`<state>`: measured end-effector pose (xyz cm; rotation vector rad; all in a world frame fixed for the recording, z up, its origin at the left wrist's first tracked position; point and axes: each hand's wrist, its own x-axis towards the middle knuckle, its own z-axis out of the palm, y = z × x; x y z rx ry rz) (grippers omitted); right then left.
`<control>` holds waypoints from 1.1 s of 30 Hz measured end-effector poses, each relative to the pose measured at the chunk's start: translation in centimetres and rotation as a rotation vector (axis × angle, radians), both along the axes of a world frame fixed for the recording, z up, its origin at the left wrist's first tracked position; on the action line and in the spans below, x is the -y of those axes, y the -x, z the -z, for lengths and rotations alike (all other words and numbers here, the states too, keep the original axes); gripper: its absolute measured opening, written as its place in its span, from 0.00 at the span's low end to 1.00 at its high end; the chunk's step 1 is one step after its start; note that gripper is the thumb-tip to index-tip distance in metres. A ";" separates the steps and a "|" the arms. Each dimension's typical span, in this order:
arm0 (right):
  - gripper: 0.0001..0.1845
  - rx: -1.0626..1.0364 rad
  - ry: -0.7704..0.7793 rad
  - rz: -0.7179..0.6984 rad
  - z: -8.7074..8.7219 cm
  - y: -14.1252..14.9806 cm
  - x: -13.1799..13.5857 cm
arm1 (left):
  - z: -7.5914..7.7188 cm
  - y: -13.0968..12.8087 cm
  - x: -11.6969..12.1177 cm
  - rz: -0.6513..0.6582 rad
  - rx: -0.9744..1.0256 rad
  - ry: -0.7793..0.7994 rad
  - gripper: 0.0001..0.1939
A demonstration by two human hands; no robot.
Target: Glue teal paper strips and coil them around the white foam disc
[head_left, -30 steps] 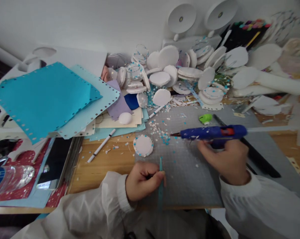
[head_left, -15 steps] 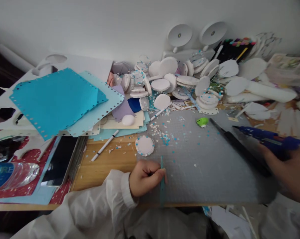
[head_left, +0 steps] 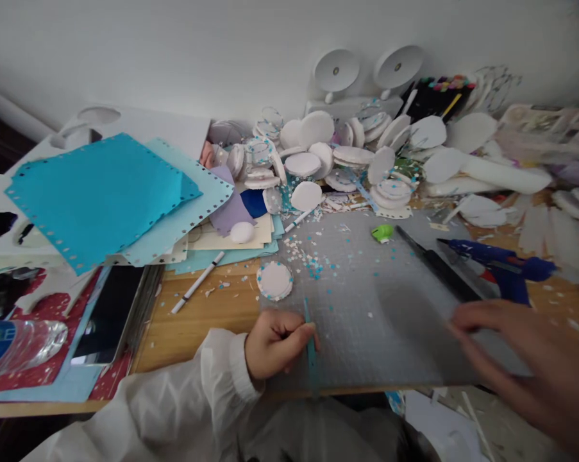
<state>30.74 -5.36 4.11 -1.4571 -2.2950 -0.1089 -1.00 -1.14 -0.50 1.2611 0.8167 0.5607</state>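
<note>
My left hand (head_left: pixel 274 343) is curled shut, pinching a thin teal paper strip (head_left: pixel 310 350) against the grey cutting mat (head_left: pixel 380 308) near its front edge. My right hand (head_left: pixel 524 359), blurred by motion, hovers open with fingers stretched over the mat's right front corner and holds nothing. The blue glue gun (head_left: pixel 498 265) stands on the desk at the right, nozzle pointing left, just beyond that hand. A white foam disc (head_left: pixel 274 280) edged with blue bits lies at the mat's left border, above my left hand.
Blue punched paper sheets (head_left: pixel 101 199) cover the left. Several white foam discs (head_left: pixel 318 154) pile up at the back. A black ruler (head_left: pixel 438 266), a green sharpener-like piece (head_left: pixel 382 233), a white pen (head_left: pixel 197 282), a phone (head_left: pixel 109 314) and a water bottle (head_left: pixel 20 343) lie around.
My right hand carried the glue gun from the mat's middle to the right, set it down on the desk and let go; it now comes back empty. The left hand stayed put.
</note>
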 end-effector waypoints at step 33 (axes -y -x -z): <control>0.15 -1.052 0.329 -0.363 6.4 14.0 -6.7 | -0.5 5.2 -3.8 0.101 -0.383 -1.427 0.11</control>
